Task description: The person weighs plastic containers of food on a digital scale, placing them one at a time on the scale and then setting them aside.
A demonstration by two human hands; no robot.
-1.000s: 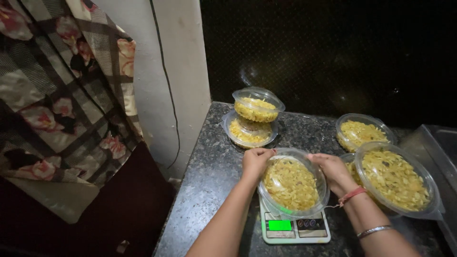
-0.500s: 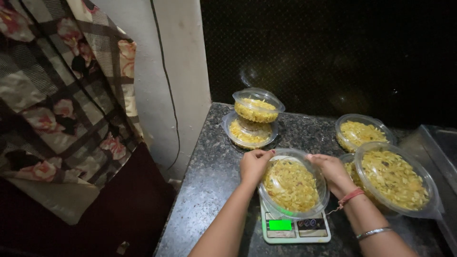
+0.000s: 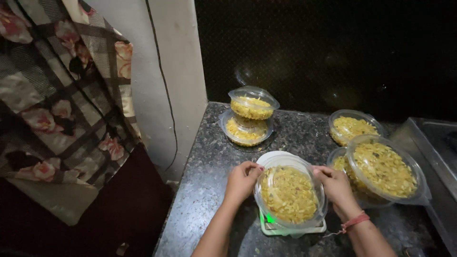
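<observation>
**Both hands grip a lidded snack container over a small scale**

The left hand and the right hand close on opposite sides of a clear plastic container filled with a yellow fried snack mix. Fingers of each hand curl over the rim, thumbs pressing on the transparent lid. The container is tilted toward the camera and sits on or just above a small white kitchen scale, whose green display glows at the container's lower left edge; whether the base rests fully on the platform cannot be told. A red thread band circles the right wrist.

The scale stands on a dark speckled granite counter. At the back, near the white wall, two filled containers are stacked, the upper one tilted. To the right, a larger lidded container leans on another below it, just beside the right hand, and one more filled container lies behind them. A steel sink edge runs along the far right. On the left hangs a floral checked cloth, and a thin dark cable runs down the wall
</observation>
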